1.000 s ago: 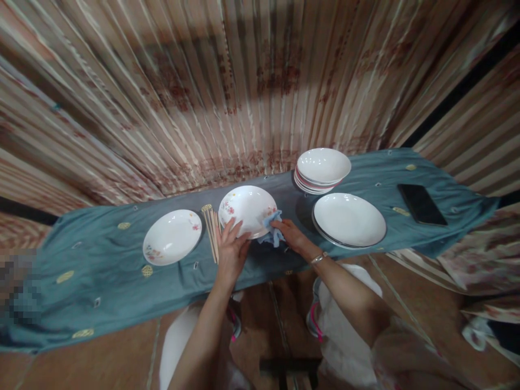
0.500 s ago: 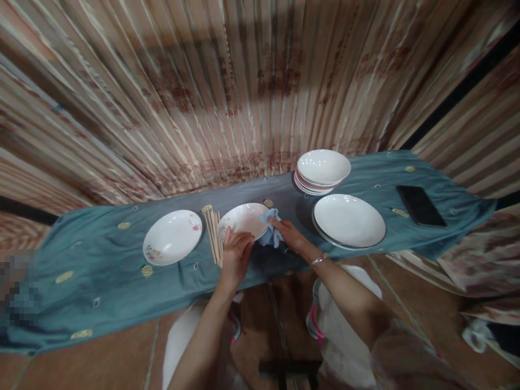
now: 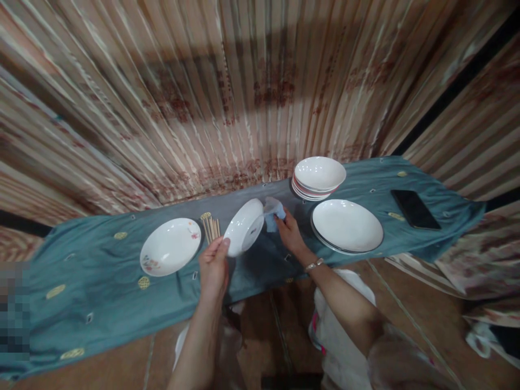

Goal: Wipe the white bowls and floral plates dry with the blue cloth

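Note:
In the head view my left hand (image 3: 214, 265) grips the near left rim of a white plate (image 3: 245, 227). The plate is tilted so that its underside, with a small dark mark, faces me. My right hand (image 3: 291, 234) pinches a crumpled light-blue cloth (image 3: 273, 214) just right of the plate; whether the cloth touches the rim I cannot tell. Several wooden chopsticks (image 3: 211, 227) lie behind my left hand, their near ends hidden by it. Left of them lies another white plate (image 3: 170, 247) with a floral pattern on its rim.
A teal patterned cloth (image 3: 109, 287) covers the long narrow table. Right of my right hand are a stack of large white plates (image 3: 347, 225) and, behind it, a stack of bowls (image 3: 320, 176). A black phone (image 3: 415, 208) lies at the right end. A pleated curtain (image 3: 244, 108) hangs behind.
The plate has been turned from face up to underside towards me. My left hand has shifted left to its rim. My right hand and the blue cloth have moved slightly right.

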Tool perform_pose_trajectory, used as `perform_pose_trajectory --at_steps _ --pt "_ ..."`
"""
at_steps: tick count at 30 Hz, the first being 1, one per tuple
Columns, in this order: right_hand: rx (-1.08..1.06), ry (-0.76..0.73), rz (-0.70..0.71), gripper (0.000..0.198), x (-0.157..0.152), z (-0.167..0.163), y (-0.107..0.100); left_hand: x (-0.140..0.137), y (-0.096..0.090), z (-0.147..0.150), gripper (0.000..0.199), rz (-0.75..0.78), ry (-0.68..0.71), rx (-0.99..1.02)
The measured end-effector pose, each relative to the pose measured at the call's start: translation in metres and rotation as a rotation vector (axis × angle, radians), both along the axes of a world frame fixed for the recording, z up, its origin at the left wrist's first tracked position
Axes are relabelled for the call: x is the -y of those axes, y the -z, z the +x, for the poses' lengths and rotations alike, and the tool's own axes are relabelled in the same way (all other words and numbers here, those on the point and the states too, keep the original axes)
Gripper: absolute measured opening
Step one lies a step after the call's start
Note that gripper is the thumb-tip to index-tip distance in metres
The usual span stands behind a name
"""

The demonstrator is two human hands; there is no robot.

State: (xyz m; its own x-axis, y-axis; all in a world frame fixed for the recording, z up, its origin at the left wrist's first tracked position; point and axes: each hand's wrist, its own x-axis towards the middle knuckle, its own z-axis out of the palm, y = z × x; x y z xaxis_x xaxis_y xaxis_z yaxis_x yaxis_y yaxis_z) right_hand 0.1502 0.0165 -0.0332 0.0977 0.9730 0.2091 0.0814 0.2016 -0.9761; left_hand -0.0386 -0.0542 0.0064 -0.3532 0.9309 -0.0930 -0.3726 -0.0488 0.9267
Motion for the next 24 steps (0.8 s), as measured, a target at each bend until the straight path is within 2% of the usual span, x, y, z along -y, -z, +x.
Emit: perform_pose_trajectory --at_steps 4,8,15,19,21,24 --pt "0.039 -0.063 0.122 0.055 0.004 -0.012 -0.005 0.000 -0.004 0.008 0.041 -0.009 0.046 0.065" --pt "0.214 -0.127 0.250 0.066 0.015 -0.023 -0.019 0.002 -0.008 0.011 0.043 -0.032 0.064 0.098" --pt "0.627 -0.181 0.537 0.058 0.046 -0.054 -0.036 0.001 -0.007 0.008 0.039 0.006 0.137 0.110" --pt "0.715 -0.170 0.549 0.052 0.043 -0.062 -0.035 -0.001 -0.002 0.004 0.036 0.015 0.114 0.127" --pt "0.647 -0.132 0.514 0.052 0.032 -0.058 -0.033 -0.003 -0.001 0.003 0.036 0.007 0.112 0.128" --pt "0.419 -0.078 0.419 0.053 0.008 -0.051 -0.021 -0.004 -0.001 0.000 0.039 0.005 0.083 0.135"
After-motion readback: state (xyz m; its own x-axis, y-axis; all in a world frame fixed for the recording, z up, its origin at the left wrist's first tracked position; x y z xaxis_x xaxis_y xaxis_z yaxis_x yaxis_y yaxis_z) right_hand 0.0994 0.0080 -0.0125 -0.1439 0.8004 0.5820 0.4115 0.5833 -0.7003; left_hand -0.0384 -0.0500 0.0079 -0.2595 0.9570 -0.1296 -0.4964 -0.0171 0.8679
